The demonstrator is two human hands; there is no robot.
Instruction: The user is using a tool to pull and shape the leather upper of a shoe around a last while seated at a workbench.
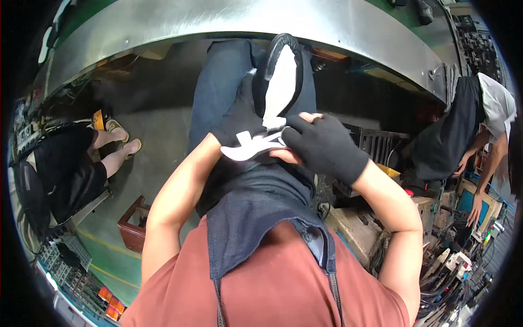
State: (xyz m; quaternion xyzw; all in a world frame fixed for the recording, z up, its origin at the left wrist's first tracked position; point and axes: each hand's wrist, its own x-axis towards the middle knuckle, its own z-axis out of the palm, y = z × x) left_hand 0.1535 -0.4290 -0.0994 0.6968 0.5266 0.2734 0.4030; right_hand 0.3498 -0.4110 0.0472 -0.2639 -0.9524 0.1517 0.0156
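A black shoe upper with a white underside [284,79] rests over my lap, its toe pointing away from me. My left hand [239,117], in a dark glove, is closed along the shoe's left side near its heel end. In front of the heel end is a white curved piece [249,148] with a short upright tab. My right hand [326,146], in a black glove with bare fingertips, pinches the right end of that piece. Its exact kind is unclear, and my fingers hide where it meets the shoe.
A metal-topped bench [229,22] curves across the far side, beyond my knees. To the left sits a person [60,169], near a reddish-brown box [133,226] on the floor. Another person [455,125] is at the right, beside machinery and cables [452,267].
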